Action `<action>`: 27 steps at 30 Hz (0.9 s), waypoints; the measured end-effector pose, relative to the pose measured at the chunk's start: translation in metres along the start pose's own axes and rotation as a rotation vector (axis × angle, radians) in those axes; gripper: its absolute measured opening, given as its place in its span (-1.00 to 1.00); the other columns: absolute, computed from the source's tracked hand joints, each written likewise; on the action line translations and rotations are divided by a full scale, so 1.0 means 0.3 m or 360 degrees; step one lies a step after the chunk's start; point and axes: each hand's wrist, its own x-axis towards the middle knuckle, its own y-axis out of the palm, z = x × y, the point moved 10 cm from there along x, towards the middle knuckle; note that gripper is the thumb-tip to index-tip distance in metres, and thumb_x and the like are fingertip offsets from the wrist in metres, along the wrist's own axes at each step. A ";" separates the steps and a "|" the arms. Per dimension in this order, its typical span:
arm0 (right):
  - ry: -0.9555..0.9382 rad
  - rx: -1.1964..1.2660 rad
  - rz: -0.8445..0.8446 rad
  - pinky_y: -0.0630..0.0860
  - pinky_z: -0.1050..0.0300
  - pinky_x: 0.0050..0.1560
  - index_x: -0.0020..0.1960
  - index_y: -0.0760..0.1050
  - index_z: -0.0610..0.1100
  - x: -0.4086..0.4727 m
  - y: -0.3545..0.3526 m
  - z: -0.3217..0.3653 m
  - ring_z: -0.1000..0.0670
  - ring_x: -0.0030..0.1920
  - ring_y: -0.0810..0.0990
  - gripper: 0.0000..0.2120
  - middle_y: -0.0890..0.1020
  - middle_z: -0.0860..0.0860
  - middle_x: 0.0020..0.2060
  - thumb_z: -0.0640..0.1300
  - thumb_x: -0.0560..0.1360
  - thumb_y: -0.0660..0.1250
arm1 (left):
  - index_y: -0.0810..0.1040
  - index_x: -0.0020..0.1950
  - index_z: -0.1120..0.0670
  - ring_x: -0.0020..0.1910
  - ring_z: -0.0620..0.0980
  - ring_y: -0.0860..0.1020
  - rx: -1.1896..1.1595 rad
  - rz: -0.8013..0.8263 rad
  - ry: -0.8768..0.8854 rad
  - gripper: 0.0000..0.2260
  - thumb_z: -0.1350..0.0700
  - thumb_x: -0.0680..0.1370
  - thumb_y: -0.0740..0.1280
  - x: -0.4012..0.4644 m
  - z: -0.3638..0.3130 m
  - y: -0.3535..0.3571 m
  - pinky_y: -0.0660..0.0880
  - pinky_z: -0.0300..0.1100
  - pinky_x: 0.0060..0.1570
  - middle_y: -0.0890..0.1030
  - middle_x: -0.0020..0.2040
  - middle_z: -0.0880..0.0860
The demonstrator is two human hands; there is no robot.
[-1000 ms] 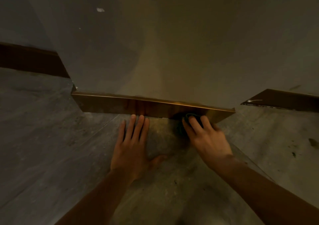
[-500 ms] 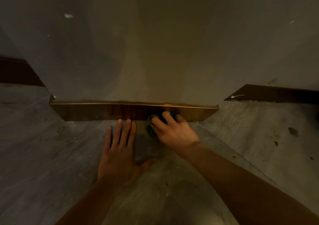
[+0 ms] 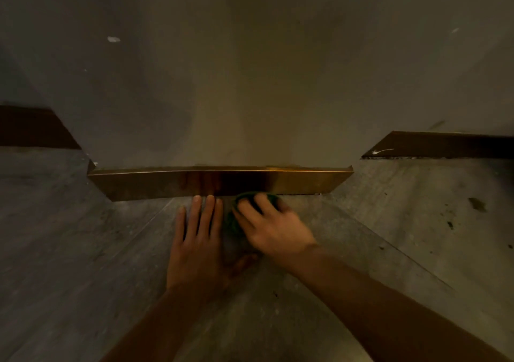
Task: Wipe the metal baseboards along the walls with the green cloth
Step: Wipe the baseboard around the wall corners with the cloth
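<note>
Fingers of the right hand [image 3: 271,227] are curled over the green cloth [image 3: 236,220] (dark, bunched, mostly hidden), pressed at the bottom edge of the brass-coloured baseboard [image 3: 306,181]. Flat on the floor [image 3: 83,250], the left hand [image 3: 199,247] is spread, grasping nothing.

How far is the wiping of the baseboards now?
Done: cannot tell; no wiped stretch stands out. In hand: the right hand presses the green cloth on the middle of the front brass baseboard; the left hand rests flat on the floor. Left: seemingly the dark baseboards on both sides.
</note>
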 end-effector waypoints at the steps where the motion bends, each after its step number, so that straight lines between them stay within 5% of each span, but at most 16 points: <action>1: 0.0007 -0.0027 0.0000 0.60 -0.08 -0.13 0.28 0.53 -0.16 0.035 0.002 0.012 -0.20 0.17 0.48 -0.65 0.53 -0.08 0.22 -0.16 0.54 0.17 | 0.12 0.61 0.21 0.62 0.21 0.02 0.0009 0.0001 0.0006 0.04 -0.58 0.43 0.04 0.000 -0.001 -0.002 0.08 0.30 0.52 0.16 0.62 0.19; 5: 0.0012 -0.0153 0.0054 0.57 -0.10 -0.18 0.17 0.57 -0.18 0.077 0.039 -0.035 -0.24 0.17 0.49 -0.67 0.50 -0.10 0.23 -0.20 0.55 0.09 | 0.13 0.61 0.20 0.62 0.20 0.02 -0.0016 -0.0021 0.0016 0.04 -0.59 0.43 0.02 -0.002 -0.007 -0.012 0.08 0.29 0.52 0.16 0.62 0.19; 8: 0.0082 -0.0196 0.0203 0.55 -0.08 -0.17 0.14 0.61 -0.12 0.005 0.095 -0.130 -0.24 0.20 0.43 -0.76 0.47 -0.07 0.27 -0.17 0.50 0.32 | 0.10 0.62 0.17 0.63 0.19 -0.02 -0.0011 0.0006 -0.0010 0.04 -0.60 0.43 -0.02 -0.003 0.000 -0.013 0.04 0.28 0.54 0.14 0.63 0.18; 11: 0.0183 -0.0207 0.0407 0.56 -0.14 -0.06 0.24 0.57 -0.11 -0.092 0.142 -0.242 -0.24 0.23 0.26 -0.62 0.27 -0.08 0.30 -0.21 0.43 0.43 | 0.06 0.63 0.16 0.63 0.17 -0.06 -0.0007 0.0020 -0.0020 0.05 -0.61 0.42 -0.04 -0.001 0.002 -0.009 0.01 0.27 0.55 0.10 0.64 0.16; 16: 0.0455 -0.0145 0.0518 0.57 -0.11 -0.03 0.43 0.37 -0.14 -0.225 0.092 -0.367 -0.24 0.26 0.30 -0.42 0.28 -0.14 0.34 -0.24 0.42 0.37 | 0.00 0.64 0.14 0.63 0.15 -0.14 -0.0041 0.0031 -0.0029 0.06 -0.63 0.41 -0.06 0.000 0.008 -0.004 -0.05 0.25 0.57 0.04 0.66 0.14; 22: 0.0770 0.0205 0.0486 0.58 0.02 -0.12 0.45 0.31 0.01 -0.322 0.010 -0.365 -0.12 0.19 0.32 -0.41 0.24 -0.06 0.36 -0.07 0.46 0.40 | -0.04 0.64 0.11 0.63 0.12 -0.20 -0.0114 0.0057 -0.0036 0.06 -0.64 0.40 -0.10 0.003 0.009 -0.001 -0.08 0.25 0.57 -0.02 0.66 0.12; 27: 0.1218 0.0980 0.0206 0.58 0.05 0.09 0.34 0.41 0.12 -0.302 -0.062 -0.352 0.01 0.21 0.42 -0.54 0.36 0.09 0.25 -0.04 0.47 0.38 | -0.14 0.64 -0.09 0.62 0.08 -0.07 -0.0453 0.0098 0.0002 0.10 -0.70 0.29 0.02 0.018 0.013 -0.028 -0.08 0.17 0.58 0.02 0.66 0.04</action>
